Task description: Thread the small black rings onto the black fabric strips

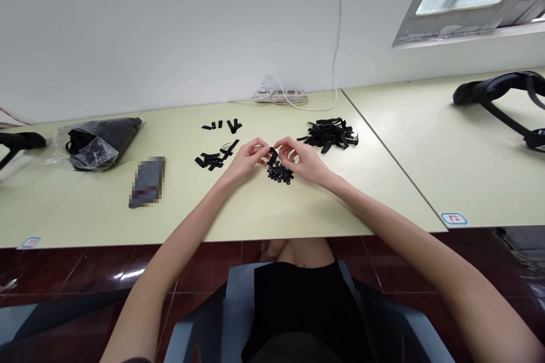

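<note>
Between my two hands, above the table, is a short black fabric strip (273, 156). My left hand (252, 157) pinches it from the left with thumb and finger. My right hand (301, 160) has its fingers bent together at the strip's right side; whether it grips the strip or some small part is too small to tell. Just below the hands lies a heap of small black rings (280, 173). A large pile of black strips (331, 134) is to the right. Left of my hands lie a smaller group of strips (212, 160) and several separate strips (234, 125).
A power strip (281, 96) with a white cable sits against the wall. Farther left are a black bag in clear plastic (102, 144) and a blurred dark flat object (147, 181). A black curved-frame object (502, 96) stands on the right table. The table's front edge (281, 238) is near me.
</note>
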The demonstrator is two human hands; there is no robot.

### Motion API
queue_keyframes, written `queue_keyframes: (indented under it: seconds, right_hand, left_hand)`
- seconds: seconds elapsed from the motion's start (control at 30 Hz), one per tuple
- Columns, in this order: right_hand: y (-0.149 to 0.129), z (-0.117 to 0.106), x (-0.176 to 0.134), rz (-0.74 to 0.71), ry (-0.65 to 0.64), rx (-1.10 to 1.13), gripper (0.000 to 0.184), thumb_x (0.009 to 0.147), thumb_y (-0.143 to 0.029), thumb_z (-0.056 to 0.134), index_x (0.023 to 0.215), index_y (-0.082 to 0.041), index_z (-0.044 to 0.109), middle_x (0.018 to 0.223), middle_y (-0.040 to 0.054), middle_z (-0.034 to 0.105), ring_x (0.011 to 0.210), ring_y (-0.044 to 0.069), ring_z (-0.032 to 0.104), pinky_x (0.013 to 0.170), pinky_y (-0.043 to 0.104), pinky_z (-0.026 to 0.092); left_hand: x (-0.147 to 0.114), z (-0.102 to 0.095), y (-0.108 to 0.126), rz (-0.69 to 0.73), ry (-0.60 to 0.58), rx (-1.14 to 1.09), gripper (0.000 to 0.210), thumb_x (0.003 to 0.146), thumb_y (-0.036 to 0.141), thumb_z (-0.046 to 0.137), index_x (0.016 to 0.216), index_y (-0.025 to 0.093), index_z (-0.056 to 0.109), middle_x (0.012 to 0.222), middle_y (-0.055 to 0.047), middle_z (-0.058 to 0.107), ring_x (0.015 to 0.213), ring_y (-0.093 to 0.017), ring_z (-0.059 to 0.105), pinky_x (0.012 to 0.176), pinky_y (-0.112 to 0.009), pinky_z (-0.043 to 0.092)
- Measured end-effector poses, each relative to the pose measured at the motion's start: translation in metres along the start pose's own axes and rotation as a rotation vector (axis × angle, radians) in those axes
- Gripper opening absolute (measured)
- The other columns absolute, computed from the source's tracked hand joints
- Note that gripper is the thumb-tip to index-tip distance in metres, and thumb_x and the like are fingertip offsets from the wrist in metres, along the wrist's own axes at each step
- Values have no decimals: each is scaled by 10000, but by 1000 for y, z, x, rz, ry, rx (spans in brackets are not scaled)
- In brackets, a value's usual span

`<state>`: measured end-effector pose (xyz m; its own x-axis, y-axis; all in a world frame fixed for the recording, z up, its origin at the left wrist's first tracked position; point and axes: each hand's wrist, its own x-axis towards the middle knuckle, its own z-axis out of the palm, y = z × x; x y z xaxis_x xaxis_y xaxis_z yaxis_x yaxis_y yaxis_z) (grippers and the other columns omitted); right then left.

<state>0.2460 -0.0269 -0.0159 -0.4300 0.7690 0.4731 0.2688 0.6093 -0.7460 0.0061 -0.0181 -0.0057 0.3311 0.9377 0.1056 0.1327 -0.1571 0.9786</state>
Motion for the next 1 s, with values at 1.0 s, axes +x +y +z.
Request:
queue_keyframes:
  seconds: [1.0]
  right_hand:
    - [2, -3, 2, -4, 7, -57, 220, 1083, -424, 604, 959, -259, 679, 947, 45, 798, 800, 203, 672, 762, 366, 557]
  left_hand:
    - [2, 0, -4, 29, -51, -51, 501, 1016, 649, 793, 1317, 249, 784, 1241, -115, 809, 1000, -229, 827, 794, -332, 671]
